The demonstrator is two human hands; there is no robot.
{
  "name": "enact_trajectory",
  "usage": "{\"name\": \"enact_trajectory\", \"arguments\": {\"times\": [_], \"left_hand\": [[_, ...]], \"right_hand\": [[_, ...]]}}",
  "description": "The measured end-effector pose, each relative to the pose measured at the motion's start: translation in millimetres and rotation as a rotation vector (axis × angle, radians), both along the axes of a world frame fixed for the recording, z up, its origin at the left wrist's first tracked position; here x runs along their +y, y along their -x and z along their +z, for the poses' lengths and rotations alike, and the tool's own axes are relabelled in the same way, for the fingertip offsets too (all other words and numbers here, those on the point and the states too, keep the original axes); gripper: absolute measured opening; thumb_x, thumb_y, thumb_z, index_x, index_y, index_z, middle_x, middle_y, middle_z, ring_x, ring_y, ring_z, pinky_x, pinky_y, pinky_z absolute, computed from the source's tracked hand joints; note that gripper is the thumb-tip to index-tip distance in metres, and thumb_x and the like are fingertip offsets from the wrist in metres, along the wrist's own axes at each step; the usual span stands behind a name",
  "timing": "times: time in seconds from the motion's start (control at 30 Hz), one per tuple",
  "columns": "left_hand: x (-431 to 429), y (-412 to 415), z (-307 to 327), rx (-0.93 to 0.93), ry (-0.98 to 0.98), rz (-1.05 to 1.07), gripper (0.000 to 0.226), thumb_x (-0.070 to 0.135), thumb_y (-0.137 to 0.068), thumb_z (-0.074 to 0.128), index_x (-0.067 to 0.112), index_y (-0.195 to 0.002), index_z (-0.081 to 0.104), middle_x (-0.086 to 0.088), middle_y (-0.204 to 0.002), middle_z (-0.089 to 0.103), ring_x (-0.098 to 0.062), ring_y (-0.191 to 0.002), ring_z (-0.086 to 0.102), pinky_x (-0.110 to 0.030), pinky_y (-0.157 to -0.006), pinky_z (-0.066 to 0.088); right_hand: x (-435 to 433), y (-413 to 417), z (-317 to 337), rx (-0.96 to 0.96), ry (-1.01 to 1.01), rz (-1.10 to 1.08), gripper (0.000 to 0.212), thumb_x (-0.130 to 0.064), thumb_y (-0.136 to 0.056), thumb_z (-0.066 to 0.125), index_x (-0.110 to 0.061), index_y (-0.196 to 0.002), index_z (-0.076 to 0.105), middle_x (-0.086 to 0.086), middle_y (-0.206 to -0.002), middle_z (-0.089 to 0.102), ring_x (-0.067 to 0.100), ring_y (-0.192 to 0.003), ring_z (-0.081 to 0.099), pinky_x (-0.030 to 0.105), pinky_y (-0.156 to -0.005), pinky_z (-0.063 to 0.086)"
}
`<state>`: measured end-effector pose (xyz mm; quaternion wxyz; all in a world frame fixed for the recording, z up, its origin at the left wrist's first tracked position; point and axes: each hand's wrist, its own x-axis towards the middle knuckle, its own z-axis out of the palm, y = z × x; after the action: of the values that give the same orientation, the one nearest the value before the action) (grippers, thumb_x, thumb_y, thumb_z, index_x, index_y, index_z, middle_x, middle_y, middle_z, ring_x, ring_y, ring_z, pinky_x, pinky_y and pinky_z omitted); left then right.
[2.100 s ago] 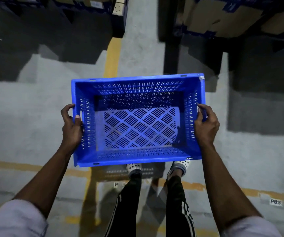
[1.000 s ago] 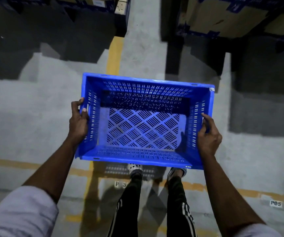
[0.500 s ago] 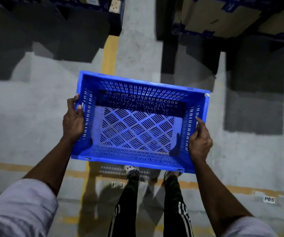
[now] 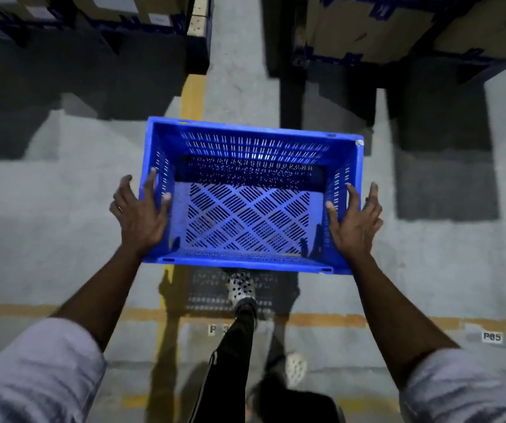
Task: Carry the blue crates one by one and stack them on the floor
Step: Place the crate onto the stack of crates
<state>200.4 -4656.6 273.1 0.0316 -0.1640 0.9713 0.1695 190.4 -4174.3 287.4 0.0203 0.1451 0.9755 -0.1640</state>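
One empty blue crate (image 4: 245, 221) with slotted walls and a lattice bottom hangs level over the grey concrete floor, its long side facing me. My left hand (image 4: 140, 215) straddles its left wall, thumb inside, fingers splayed along the outside. My right hand (image 4: 354, 221) straddles the right wall the same way, thumb inside and fingers stretched out. The crate's slotted shadow falls on the floor just under its near edge. No other crate is in view.
Cardboard boxes on dark racking stand at the top left (image 4: 78, 13) and top right (image 4: 383, 25), with an aisle between. Yellow floor lines (image 4: 192, 96) run ahead and across. My spotted shoe (image 4: 241, 290) sits under the crate's near edge. A floor label reads P05 (image 4: 492, 336).
The crate has dropped lower and levelled out. Both hands have slid from a curled grip on the rim to spread fingers along the side walls. One leg has stepped back.
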Motion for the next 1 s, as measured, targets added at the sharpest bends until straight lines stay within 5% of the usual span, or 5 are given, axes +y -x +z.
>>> {"name": "enact_trajectory", "arguments": {"times": [0.2,0.4,0.67,0.83,1.0], "left_hand": [[57,-116,-4,-0.058,0.068,-0.255,0.066,0.065,-0.114,0.04,0.032,-0.17,0.052,-0.021,-0.181,0.027,-0.047,-0.168,0.026,-0.072,-0.132,0.013],[69,-121,-23,-0.102,-0.002,-0.277,0.056,0.073,-0.115,0.028,0.052,-0.162,0.049,-0.011,-0.182,0.021,-0.038,-0.173,0.013,-0.064,-0.133,-0.017],[79,-103,18,-0.328,-0.094,-0.219,0.059,0.078,-0.113,0.021,0.063,-0.17,0.022,-0.005,-0.189,0.0,-0.032,-0.175,-0.007,-0.071,-0.133,-0.015],[101,-43,59,-0.119,-0.16,-0.239,0.061,0.065,-0.118,0.027,0.061,-0.176,0.009,0.001,-0.19,0.015,-0.038,-0.175,0.008,-0.07,-0.137,0.008],[113,56,66,-0.05,-0.122,-0.304,0.067,0.065,-0.118,0.033,0.051,-0.18,0.011,-0.002,-0.191,0.004,-0.036,-0.176,0.0,-0.066,-0.138,0.003]], "right_hand": [[-58,-104,6,0.029,-0.192,0.193,0.05,-0.061,-0.112,0.047,-0.036,-0.153,0.059,-0.004,-0.18,0.027,0.024,-0.163,0.032,0.058,-0.119,0.027],[-71,-110,-10,0.042,-0.1,0.018,0.049,-0.058,-0.116,0.033,-0.038,-0.153,0.057,-0.002,-0.18,0.026,0.027,-0.166,0.022,0.058,-0.125,0.023],[-65,-107,22,-0.181,-0.046,0.096,0.072,-0.071,-0.109,0.011,-0.043,-0.175,0.005,0.002,-0.185,-0.006,0.033,-0.17,-0.001,0.068,-0.131,0.012],[-82,-53,53,-0.285,0.007,0.159,0.08,-0.084,-0.104,0.009,-0.047,-0.173,-0.01,-0.007,-0.18,-0.029,0.025,-0.168,-0.021,0.069,-0.131,-0.007],[-95,53,58,-0.273,-0.078,0.262,0.081,-0.079,-0.107,0.017,-0.041,-0.174,-0.009,-0.005,-0.18,-0.028,0.027,-0.168,-0.021,0.074,-0.13,-0.003]]}}
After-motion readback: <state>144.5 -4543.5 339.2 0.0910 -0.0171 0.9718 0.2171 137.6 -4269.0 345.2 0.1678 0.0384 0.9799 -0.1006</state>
